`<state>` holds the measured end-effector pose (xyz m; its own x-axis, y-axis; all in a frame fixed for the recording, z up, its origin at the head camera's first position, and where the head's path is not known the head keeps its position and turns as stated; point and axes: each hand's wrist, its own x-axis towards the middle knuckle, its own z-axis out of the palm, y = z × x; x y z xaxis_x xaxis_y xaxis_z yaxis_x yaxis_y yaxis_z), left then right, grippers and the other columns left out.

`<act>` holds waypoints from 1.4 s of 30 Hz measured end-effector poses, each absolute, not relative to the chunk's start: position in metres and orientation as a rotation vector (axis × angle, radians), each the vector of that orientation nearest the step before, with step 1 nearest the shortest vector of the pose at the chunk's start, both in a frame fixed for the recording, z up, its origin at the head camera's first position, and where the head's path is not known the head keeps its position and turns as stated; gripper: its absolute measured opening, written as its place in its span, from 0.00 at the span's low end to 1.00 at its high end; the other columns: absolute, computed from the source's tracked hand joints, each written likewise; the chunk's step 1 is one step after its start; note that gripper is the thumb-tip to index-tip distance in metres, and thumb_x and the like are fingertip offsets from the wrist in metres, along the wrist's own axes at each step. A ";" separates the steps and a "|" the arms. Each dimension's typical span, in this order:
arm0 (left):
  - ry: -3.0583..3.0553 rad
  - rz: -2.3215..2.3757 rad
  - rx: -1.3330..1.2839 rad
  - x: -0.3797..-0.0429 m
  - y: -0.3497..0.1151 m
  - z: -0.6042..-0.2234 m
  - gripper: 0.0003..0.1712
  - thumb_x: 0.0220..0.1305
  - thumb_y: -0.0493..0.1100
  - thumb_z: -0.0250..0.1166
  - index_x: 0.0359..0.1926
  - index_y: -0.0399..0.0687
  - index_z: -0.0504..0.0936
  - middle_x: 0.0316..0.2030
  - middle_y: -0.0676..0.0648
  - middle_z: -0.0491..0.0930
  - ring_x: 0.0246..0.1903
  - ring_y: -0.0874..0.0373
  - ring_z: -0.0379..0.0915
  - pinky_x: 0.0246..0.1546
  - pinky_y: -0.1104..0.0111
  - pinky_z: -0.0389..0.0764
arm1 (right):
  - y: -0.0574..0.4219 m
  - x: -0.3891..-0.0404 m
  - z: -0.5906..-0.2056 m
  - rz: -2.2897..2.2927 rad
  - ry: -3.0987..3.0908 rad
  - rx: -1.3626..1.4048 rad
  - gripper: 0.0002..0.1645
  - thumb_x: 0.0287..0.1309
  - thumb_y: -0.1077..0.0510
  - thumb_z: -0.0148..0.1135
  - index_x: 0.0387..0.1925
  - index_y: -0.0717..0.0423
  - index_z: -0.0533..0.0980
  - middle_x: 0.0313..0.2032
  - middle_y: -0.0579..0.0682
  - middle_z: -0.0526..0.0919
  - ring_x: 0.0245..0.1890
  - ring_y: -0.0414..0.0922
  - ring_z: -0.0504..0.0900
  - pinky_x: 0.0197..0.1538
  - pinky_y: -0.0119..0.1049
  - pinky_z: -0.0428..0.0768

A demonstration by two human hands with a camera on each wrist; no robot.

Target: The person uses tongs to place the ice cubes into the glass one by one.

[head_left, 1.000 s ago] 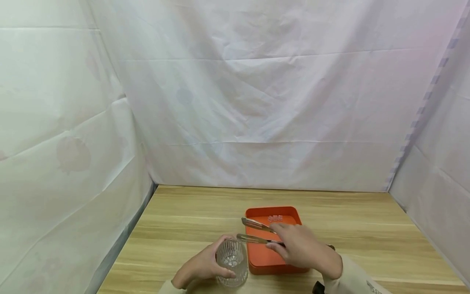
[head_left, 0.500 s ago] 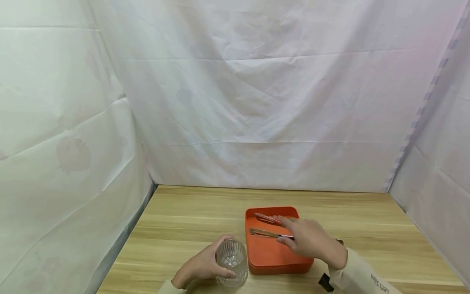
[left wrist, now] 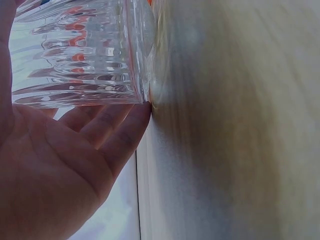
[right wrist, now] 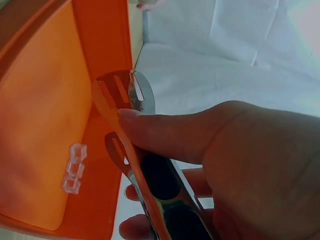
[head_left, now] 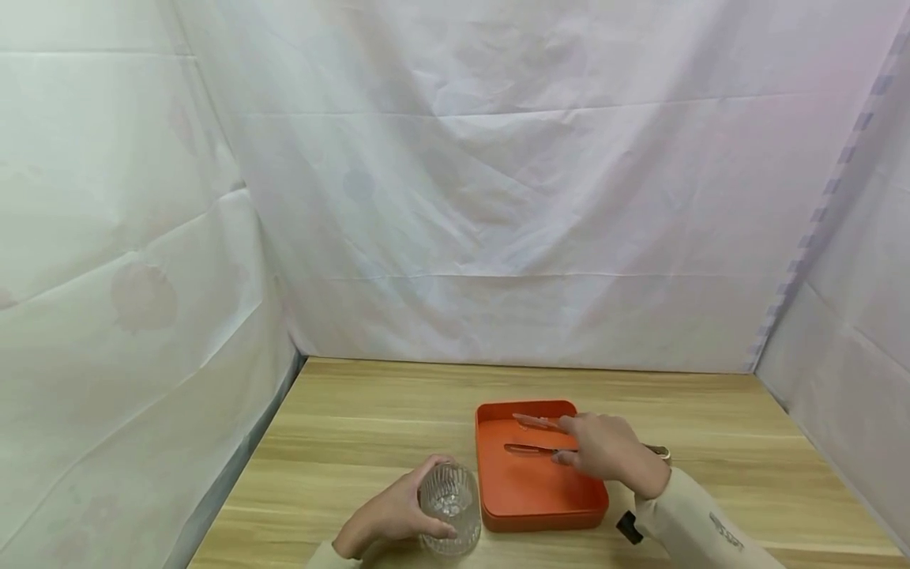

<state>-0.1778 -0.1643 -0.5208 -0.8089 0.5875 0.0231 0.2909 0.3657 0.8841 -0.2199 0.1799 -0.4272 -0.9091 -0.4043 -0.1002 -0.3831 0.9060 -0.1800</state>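
Note:
My left hand (head_left: 394, 506) curls round a clear ribbed glass (head_left: 453, 521), thumb on the near side and fingers behind it. In the left wrist view, the glass's base is right at the wooden surface. With my right hand (head_left: 604, 450) I hold metal serving tongs (head_left: 543, 450), their slotted arms spread apart over an orange tray (head_left: 526, 494). A short row of small clear pinkish cubes (right wrist: 74, 169) lies in the tray near its far wall. From the head view, the upper tong arm overlaps these cubes. My palm hides the middle of the tongs.
The tray stands just right of the glass on a wood-grain table (head_left: 370, 411). White cloth (head_left: 498, 197) hangs behind the table and along both sides. A small black object (head_left: 629, 528) shows by my right sleeve.
My right hand has moved rightward and slightly away from me with the tongs, whose tips went from near the glass to over the tray by the cubes. The left hand and glass stayed put.

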 end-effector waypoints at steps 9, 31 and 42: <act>2.327 1.416 0.762 -0.178 -0.165 -0.522 0.51 0.46 0.51 0.80 0.68 0.53 0.61 0.56 0.47 0.74 0.53 0.53 0.74 0.48 0.67 0.77 | 0.185 -0.232 -0.435 -0.108 2.973 -0.567 0.23 0.53 0.41 0.72 0.41 0.52 0.79 0.29 0.46 0.80 0.27 0.44 0.78 0.25 0.43 0.76; 2.319 1.415 0.788 -0.181 -0.164 -0.522 0.51 0.47 0.52 0.80 0.68 0.55 0.62 0.58 0.47 0.74 0.54 0.53 0.73 0.50 0.66 0.76 | 0.180 -0.245 -0.449 -0.054 2.994 -0.546 0.25 0.54 0.44 0.72 0.47 0.57 0.80 0.31 0.50 0.82 0.26 0.47 0.79 0.24 0.44 0.77; 2.326 1.410 0.798 -0.180 -0.164 -0.520 0.50 0.47 0.52 0.80 0.68 0.54 0.62 0.58 0.47 0.74 0.55 0.52 0.72 0.51 0.66 0.76 | 0.177 -0.248 -0.450 -0.042 2.964 -0.488 0.19 0.59 0.49 0.67 0.47 0.56 0.81 0.29 0.51 0.81 0.24 0.47 0.78 0.25 0.47 0.79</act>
